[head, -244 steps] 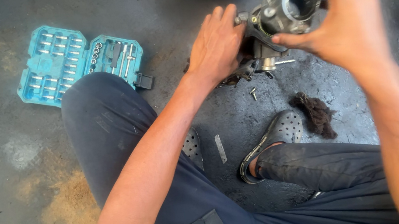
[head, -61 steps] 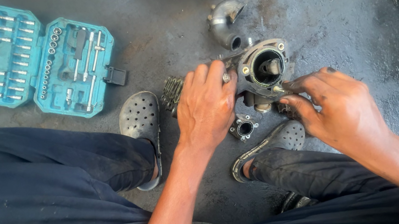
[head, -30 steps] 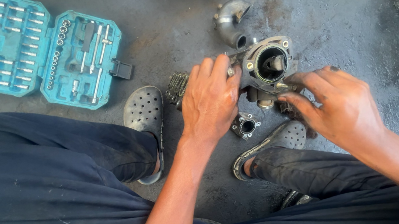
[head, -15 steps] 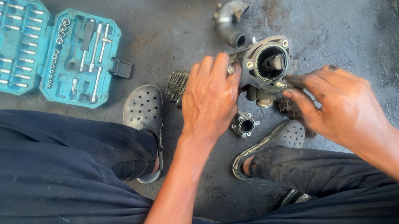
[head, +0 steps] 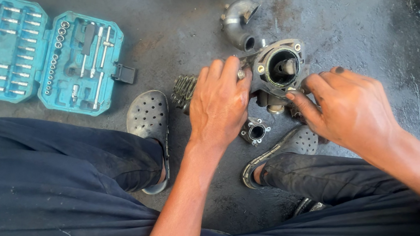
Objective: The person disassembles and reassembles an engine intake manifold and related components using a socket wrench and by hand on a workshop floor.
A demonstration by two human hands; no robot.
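Housing (head: 283,67): dull grey cast metal, grimy, rough around its round bore.
Elbow pipe (head: 238,21), just beyond the housing: metal, smoother, faintly shiny.
Socket case (head: 38,56), well left of the housing: matt turquoise plastic (bright steel bits inside).
Floor (head: 352,12): rough dark concrete, oil-stained.
Clogs (head: 148,117): perforated grey rubbery plastic.

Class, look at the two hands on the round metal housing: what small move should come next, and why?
Probably the left hand should keep bracing the metal housing while the right hand works its fingertips at the lower rim. The housing sits on the floor between the feet, and the right fingertips already touch that edge.
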